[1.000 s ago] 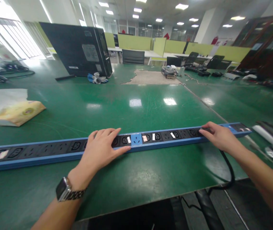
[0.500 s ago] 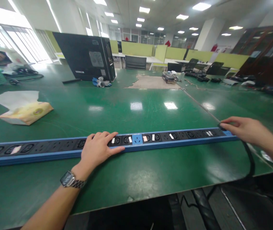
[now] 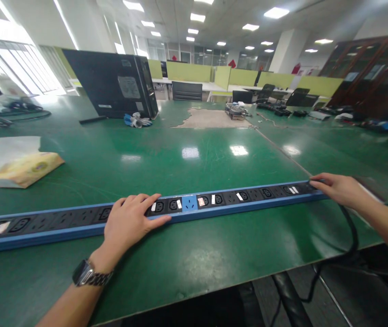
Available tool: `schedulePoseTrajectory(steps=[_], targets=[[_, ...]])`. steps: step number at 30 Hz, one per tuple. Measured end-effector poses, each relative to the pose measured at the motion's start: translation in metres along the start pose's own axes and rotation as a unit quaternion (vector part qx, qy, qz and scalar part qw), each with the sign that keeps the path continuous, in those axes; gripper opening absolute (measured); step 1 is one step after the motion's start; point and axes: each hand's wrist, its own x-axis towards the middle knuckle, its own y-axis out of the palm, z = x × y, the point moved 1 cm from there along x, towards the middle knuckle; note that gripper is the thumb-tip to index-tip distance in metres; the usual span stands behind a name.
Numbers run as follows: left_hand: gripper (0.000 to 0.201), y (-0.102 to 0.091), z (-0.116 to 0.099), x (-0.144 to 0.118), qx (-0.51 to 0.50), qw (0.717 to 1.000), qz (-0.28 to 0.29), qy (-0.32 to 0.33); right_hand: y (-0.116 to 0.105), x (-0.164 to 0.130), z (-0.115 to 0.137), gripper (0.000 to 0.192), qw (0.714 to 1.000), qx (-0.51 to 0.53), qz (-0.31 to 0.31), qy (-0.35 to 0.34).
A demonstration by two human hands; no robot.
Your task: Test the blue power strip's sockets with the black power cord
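A long blue power strip [image 3: 214,203] with black sockets lies across the green table [image 3: 194,163], parallel to the near edge. My left hand [image 3: 129,221] rests flat on its middle part, fingers spread over the sockets, a watch on the wrist. My right hand [image 3: 339,188] covers the strip's right end, fingers curled around it. A black cable [image 3: 352,229] runs from that end down past the table's edge.
A yellow tissue box [image 3: 20,169] with a white tissue lies at the left. A black computer case [image 3: 112,84] stands at the back, blue-white gloves [image 3: 136,120] beside it. Clutter sits at the far right and back; another person is partly visible at the far left edge.
My right hand slid from on top of the strip out to its right end. The strip shifted a little to the left on the table. My left hand stayed on the middle.
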Motion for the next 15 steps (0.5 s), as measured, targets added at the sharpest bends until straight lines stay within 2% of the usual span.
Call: schedulePoseTrajectory(steps=[3, 7, 9, 13, 14, 15], targets=[[0.070, 0.000, 0.000, 0.000, -0.002, 1.000, -0.006, 0.001, 0.008, 0.001, 0.002, 0.040, 0.998, -0.033, 0.055, 0.005], [0.070, 0.000, 0.000, 0.000, -0.006, 1.000, -0.013, -0.002, 0.011, -0.004, 0.007, 0.038, 0.997, -0.051, 0.060, -0.013], [0.070, 0.000, 0.001, 0.000, -0.008, 1.000, -0.012, -0.002, 0.003, -0.006, 0.012, 0.037, 0.998, -0.033, 0.052, 0.005], [0.070, 0.000, 0.000, 0.000, -0.013, 1.000, -0.005, 0.000, -0.032, -0.007, 0.035, 0.040, 0.994, 0.003, -0.067, 0.090], [0.070, 0.000, 0.000, 0.000, -0.012, 1.000, -0.006, -0.001, -0.039, -0.007, 0.044, 0.041, 0.993, 0.010, -0.060, 0.099], [0.070, -0.001, -0.001, 0.000, -0.012, 1.000, -0.007, -0.002, -0.042, -0.007, 0.055, 0.041, 0.995, 0.016, -0.019, 0.094]])
